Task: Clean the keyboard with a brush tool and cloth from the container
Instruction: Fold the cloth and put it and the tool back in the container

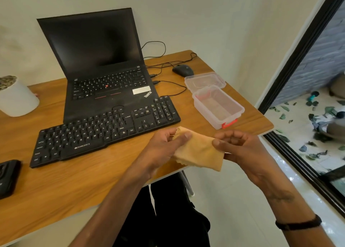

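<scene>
A person is holding a tan cloth (198,150) between both hands above the near right edge of a wooden desk (78,173). The left hand (164,144) is pinching the cloth's upper left corner, its thumb lying across the top of the fabric and its fingers curling behind. The right hand (238,144) is gripping the cloth's right edge, thumb pressing on the front and fingers curling around. The cloth is stretching between the two grips and sagging below them, its scalloped lower edge hanging past the desk's rim. A dark band (298,223) is circling the right wrist.

A black keyboard (104,130) is lying slantwise on the desk just beyond and to the left of the hands, its upper edge overlapping the front of an open black laptop (104,63), whose screen is showing dark. To the right of the keyboard, a clear plastic container (218,106) with a red latch is sitting open, apart from the hands; its clear lid (205,80) is lying just behind it, touching its far end. A black mouse (183,70) is resting beyond the lid, cables trailing behind the laptop. A white pot (16,99) is standing at the desk's left, and a black object (7,177) is lying at the left edge. Whether the container is holding anything cannot be told.
</scene>
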The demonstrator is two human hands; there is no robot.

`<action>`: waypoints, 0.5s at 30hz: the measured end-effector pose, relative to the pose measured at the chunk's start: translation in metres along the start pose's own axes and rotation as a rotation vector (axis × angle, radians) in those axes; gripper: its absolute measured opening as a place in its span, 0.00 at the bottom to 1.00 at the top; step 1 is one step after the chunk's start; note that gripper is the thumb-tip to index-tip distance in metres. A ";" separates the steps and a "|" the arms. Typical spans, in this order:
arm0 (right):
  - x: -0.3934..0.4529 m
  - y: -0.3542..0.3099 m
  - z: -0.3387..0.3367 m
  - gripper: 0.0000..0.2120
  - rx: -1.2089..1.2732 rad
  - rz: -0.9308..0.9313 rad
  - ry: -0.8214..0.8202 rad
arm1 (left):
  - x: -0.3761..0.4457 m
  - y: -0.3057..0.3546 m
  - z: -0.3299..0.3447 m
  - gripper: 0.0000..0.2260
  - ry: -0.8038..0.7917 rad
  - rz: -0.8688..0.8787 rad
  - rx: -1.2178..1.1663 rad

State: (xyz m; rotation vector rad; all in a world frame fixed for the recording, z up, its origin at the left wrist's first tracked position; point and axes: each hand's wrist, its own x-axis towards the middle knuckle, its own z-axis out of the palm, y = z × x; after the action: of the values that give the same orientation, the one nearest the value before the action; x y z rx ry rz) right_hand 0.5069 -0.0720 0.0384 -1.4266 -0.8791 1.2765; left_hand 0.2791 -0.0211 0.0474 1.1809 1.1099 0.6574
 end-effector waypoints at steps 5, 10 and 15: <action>-0.002 -0.030 -0.012 0.17 -0.250 -0.132 -0.031 | 0.029 0.042 0.011 0.12 -0.079 0.134 0.154; 0.030 -0.072 -0.026 0.07 -0.421 -0.431 0.117 | 0.094 0.092 0.034 0.17 -0.028 0.177 0.172; 0.082 -0.083 -0.030 0.11 -0.731 -0.350 0.285 | 0.151 0.097 0.043 0.22 0.088 0.182 0.371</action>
State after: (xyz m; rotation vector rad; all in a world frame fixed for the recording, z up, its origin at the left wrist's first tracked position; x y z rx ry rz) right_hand 0.5587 0.0207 0.0959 -1.8422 -1.3983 0.4729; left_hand 0.3856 0.1230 0.0897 1.5973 1.2432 0.6642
